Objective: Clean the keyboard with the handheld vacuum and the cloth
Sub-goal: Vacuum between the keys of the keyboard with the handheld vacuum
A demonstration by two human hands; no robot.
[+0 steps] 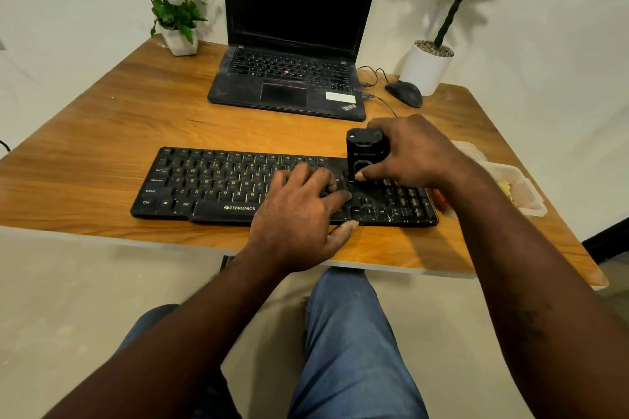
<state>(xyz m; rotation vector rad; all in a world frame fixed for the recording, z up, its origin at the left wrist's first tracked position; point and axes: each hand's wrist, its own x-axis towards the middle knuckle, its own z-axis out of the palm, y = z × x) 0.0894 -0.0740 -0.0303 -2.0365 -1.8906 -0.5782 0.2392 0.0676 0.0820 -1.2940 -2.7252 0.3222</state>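
Note:
A black keyboard (211,185) with yellow letters lies along the near edge of the wooden table (102,133). My right hand (413,155) grips a small black handheld vacuum (366,153) that stands upright on the keyboard's right part, thumb against its front. My left hand (303,211) rests flat on the keys just left of the vacuum, fingers spread, thumb at the keyboard's front edge. No cloth is plainly visible.
An open black laptop (289,78) sits behind the keyboard, with a black mouse (404,93) and cables to its right. A flower pot (178,39) and a white plant pot (427,66) stand at the back corners. A clear plastic container (510,187) lies right of the keyboard.

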